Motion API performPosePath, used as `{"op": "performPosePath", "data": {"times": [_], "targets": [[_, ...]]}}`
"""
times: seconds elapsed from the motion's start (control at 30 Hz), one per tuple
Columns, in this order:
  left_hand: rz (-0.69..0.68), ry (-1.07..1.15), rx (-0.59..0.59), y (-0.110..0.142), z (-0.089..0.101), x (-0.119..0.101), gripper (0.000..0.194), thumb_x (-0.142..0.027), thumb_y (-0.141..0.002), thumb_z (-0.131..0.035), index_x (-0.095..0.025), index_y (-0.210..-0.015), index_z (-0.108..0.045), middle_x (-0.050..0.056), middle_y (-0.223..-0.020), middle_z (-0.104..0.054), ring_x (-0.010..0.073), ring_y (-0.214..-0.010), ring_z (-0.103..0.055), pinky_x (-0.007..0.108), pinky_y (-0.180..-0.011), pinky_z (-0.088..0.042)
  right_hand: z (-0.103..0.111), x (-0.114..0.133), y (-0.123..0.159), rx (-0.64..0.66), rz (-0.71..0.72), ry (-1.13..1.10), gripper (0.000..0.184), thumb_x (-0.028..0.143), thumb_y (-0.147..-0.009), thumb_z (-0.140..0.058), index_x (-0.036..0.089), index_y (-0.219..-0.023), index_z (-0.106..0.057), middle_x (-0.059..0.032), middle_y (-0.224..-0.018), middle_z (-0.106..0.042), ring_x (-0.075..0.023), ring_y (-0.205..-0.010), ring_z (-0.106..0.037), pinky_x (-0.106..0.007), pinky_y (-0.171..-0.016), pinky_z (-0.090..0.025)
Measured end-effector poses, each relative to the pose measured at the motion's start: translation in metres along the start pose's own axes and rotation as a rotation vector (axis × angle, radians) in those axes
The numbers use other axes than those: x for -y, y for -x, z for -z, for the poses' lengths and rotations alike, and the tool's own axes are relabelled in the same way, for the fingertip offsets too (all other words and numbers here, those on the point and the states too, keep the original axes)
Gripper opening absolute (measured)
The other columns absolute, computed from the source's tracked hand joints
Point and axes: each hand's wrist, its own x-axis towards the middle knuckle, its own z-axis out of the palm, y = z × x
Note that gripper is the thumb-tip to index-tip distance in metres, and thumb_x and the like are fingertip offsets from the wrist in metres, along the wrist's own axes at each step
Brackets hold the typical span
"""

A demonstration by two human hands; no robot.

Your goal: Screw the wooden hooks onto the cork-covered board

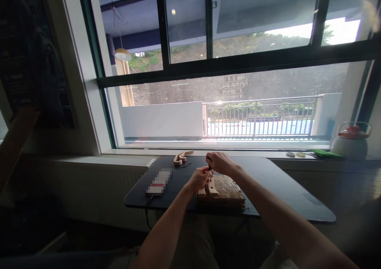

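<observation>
My right hand (222, 163) is closed over the top of an upright dark-handled tool (210, 168), which looks like a screwdriver mostly hidden in the fist. Just below it, my left hand (201, 178) pinches at a thin screw (211, 177), though the fingertips cover the exact grip. The screw stands over a pale wooden piece (212, 189) with dark holes. That piece lies on the left part of a rough brown block (229, 194), alongside another pale wooden strip (201, 193).
Curved wooden pieces (180, 158) and several loose screws (186, 165) lie at the back of the dark table (268, 185). A blurred-out flat device (159, 182) with a cable is on the left. A kettle (350, 144) and tape rolls (291, 154) stand on the sill. Another person's arm (18, 138) shows far left.
</observation>
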Motion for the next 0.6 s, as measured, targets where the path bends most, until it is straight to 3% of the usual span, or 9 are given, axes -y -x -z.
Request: {"op": "performPosePath", "data": {"times": [0.2,0.33,0.47,0.6], "targets": [[0.01,-0.001,-0.004,-0.001,0.001,0.002,0.017,-0.026,-0.076,-0.058,-0.012,-0.085,-0.062,-0.008,-0.043,-0.043,0.0025,-0.033,-0.029,0.018,-0.037,-0.019,-0.011,0.004,-0.001,-0.014,-0.058,0.019,0.031,0.04,-0.09,-0.045,0.015,-0.105,-0.057,-0.0051,-0.097,-0.061,-0.0161,-0.086,-0.059,-0.037,-0.077,-0.048],[0.004,-0.012,-0.004,0.0,0.001,0.0,0.019,-0.027,-0.075,-0.058,-0.011,-0.085,-0.061,-0.008,-0.043,-0.042,0.0031,-0.033,-0.03,0.017,-0.036,-0.02,-0.005,0.008,-0.003,-0.01,-0.081,0.043,0.03,0.039,-0.09,-0.047,0.015,-0.105,-0.057,-0.0054,-0.098,-0.061,-0.0159,-0.085,-0.059,-0.037,-0.075,-0.049],[-0.004,-0.015,0.002,-0.002,0.001,0.003,0.02,-0.028,-0.075,-0.058,-0.01,-0.083,-0.061,-0.007,-0.044,-0.044,0.0035,-0.034,-0.033,0.017,-0.036,-0.019,0.005,0.007,-0.003,0.015,-0.03,0.047,0.028,0.037,-0.089,-0.049,0.015,-0.102,-0.058,-0.0047,-0.097,-0.061,-0.0151,-0.083,-0.059,-0.036,-0.074,-0.049],[0.013,0.005,-0.015,-0.005,0.001,0.008,0.025,-0.031,-0.073,-0.061,-0.01,-0.087,-0.062,-0.007,-0.044,-0.046,0.0034,-0.034,-0.034,0.017,-0.036,-0.019,0.0,0.004,-0.001,0.016,0.012,0.031,0.027,0.036,-0.089,-0.049,0.015,-0.104,-0.058,-0.0048,-0.098,-0.061,-0.0155,-0.085,-0.059,-0.036,-0.075,-0.049]]}}
